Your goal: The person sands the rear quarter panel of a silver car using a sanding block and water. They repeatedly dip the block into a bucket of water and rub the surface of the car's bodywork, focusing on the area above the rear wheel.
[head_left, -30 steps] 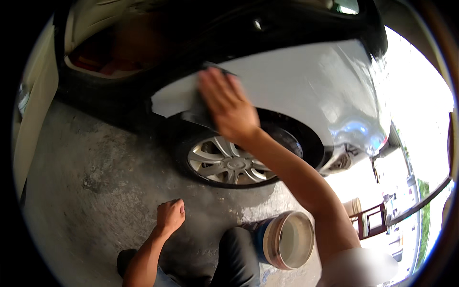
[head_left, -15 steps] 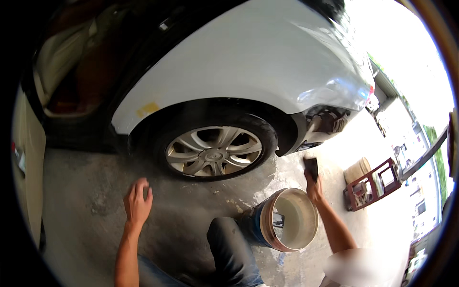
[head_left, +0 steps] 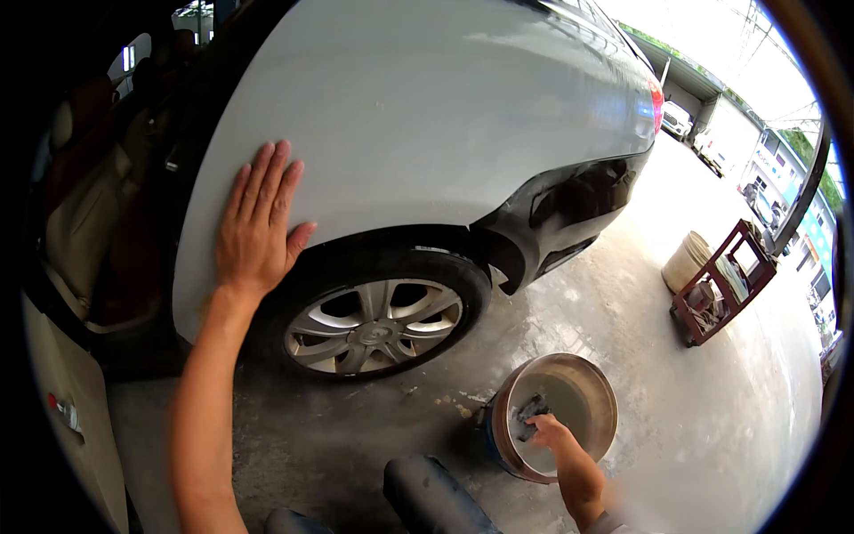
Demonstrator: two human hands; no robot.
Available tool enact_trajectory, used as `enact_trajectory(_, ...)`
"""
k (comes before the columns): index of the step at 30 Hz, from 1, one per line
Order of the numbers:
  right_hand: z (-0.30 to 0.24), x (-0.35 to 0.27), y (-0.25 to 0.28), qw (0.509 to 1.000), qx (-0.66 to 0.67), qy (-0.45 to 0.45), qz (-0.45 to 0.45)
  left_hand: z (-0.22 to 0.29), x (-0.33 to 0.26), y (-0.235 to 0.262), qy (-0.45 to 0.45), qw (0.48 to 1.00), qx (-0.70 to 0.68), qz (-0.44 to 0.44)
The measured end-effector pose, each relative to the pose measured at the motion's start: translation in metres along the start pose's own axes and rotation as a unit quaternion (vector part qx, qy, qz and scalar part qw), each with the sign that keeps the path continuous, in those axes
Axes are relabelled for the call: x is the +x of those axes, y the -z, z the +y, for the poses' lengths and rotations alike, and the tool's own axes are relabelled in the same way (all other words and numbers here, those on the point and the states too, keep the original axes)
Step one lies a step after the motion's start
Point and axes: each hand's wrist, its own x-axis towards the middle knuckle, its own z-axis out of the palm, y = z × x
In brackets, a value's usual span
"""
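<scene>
Left hand (head_left: 258,218) lies flat, fingers spread, on the grey primed car panel (head_left: 427,116); right hand (head_left: 550,433) pinches a dark sanding pad (head_left: 531,415) in the water bucket (head_left: 598,383). The pad looks soft, wet and slippery, best gripped by its edges.

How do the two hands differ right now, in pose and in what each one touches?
The left hand lies flat, fingers spread, against the pale car panel above the wheel; the right hand is curled down inside the bucket, at a dark pad. The left is raised with its arm stretched out; the right is low, near the person's knee. Both are bare.
</scene>
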Motion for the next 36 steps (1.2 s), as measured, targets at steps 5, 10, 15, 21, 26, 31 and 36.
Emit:
enact_trajectory(5, 0.015, 0.015, 0.008, 0.970, 0.217, 0.025, -0.103, 0.000, -0.056, -0.009, 0.011, 1.000, 0.024, 0.004)
enact_trajectory(10, -0.055, -0.105, 0.033, 0.845, 0.374, -0.012, -0.381, -0.005, -0.084, -0.002, 0.010, 0.998, 0.041, -0.050)
enact_trajectory(15, -0.254, -0.306, -0.001, 0.785, 0.319, 0.289, -0.445, 0.003, -0.074, -0.005, 0.009, 0.998, 0.017, -0.055)
enact_trajectory(21, -0.359, -0.456, -0.042, 0.733, 0.311, 0.386, -0.466, -0.023, -0.076, 0.014, -0.081, 0.968, 0.199, -0.131)
enact_trajectory(26, -0.295, -0.313, -0.032, 0.780, 0.248, 0.280, -0.502, -0.048, -0.076, 0.043, -0.146, 0.954, 0.198, -0.171)
enact_trajectory(31, -0.169, -0.166, 0.027, 0.862, 0.228, 0.172, -0.419, -0.051, -0.077, 0.045, -0.164, 0.934, 0.236, -0.212)
enact_trajectory(36, -0.050, -0.057, 0.035, 0.903, 0.249, 0.010, -0.350, -0.054, -0.093, 0.034, -0.149, 0.937, 0.243, -0.200)
